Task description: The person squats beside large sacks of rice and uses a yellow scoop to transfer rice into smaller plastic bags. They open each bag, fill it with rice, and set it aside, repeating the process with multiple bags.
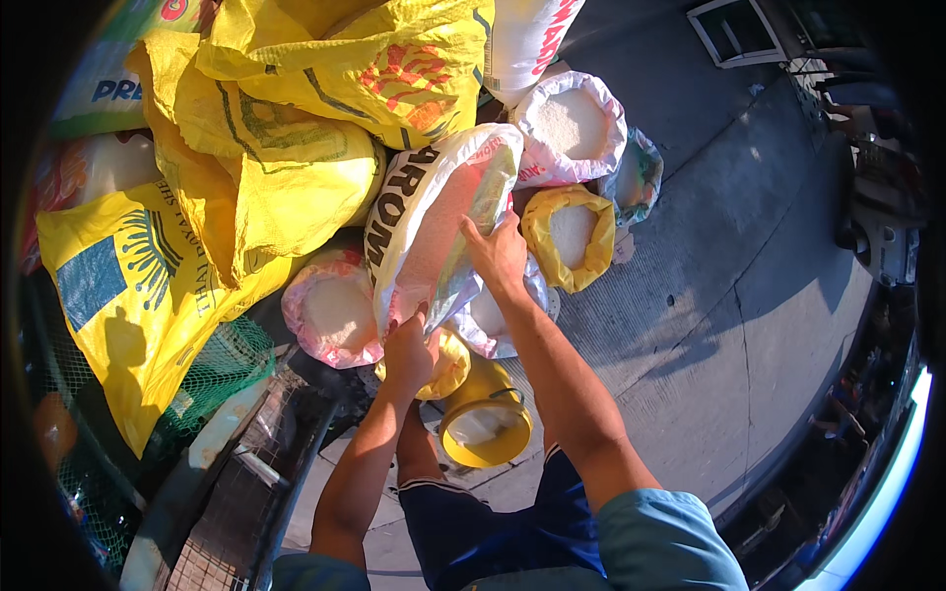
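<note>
A white woven sack [392, 196] with large black lettering stands wide open before me, its inside full of pinkish-looking grain, likely rice. My left hand [410, 354] grips the near edge of its mouth. Further up, my right hand [495, 255] is closed on the right side of the rim, thumb over the inner face. Beneath my right forearm, a white sack of rice [491, 314] is partly covered. A small yellow sack [454, 373] is partly hidden by my left hand. Just left of that hand sits a pink-and-white sack of white rice [295, 318].
Full yellow sacks [318, 177] are piled at the left, above green netting [236, 354]. More open rice sacks, one yellow [536, 236] and one white [532, 166], stand to the right. Near my legs is a yellow bucket [458, 402]. Concrete pavement [709, 295] extends rightward towards a parked vehicle [883, 244].
</note>
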`<state>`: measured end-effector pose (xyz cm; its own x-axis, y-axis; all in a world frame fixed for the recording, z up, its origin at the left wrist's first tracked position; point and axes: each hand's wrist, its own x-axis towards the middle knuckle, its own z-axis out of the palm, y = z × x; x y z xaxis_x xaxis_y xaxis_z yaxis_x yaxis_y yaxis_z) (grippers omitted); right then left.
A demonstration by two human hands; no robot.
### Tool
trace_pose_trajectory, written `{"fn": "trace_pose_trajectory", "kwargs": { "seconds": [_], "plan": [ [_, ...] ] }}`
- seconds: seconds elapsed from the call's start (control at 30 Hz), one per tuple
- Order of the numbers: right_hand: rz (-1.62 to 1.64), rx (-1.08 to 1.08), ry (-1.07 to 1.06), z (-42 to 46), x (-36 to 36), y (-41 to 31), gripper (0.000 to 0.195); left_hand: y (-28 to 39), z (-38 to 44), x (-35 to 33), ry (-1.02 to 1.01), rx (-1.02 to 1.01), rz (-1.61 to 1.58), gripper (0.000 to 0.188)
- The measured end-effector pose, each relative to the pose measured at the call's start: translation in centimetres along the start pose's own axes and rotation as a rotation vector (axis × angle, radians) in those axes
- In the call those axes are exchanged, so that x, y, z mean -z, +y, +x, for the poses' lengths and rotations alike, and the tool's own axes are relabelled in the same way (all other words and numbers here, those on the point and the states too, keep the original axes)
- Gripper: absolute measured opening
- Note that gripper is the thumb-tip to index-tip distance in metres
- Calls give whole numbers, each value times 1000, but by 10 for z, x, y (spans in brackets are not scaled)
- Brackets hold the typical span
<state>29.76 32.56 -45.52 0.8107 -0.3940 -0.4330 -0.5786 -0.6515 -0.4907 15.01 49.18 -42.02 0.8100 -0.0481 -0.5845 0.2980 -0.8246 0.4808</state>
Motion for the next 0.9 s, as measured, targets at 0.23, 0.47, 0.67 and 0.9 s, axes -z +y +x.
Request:
{"fn": "trace_pose_trajectory", "kwargs": {
  "seconds": [0.23,0.47,0.67,0.9],
  "plan": [
    [29,114,247,49,9,0,36,-38,-14,-21,175,14,-36,44],
    [163,67,213,-37,22,19,51,-35,-51,-15,227,-266,-52,50],
    [260,-120,27,-58,-18,-2,71,40,4,-3,332,-178,-90,50],
    [165,-184,81,-13,-23,2,42,45,14,-39,286,-341,-171,59]
  ]
}}
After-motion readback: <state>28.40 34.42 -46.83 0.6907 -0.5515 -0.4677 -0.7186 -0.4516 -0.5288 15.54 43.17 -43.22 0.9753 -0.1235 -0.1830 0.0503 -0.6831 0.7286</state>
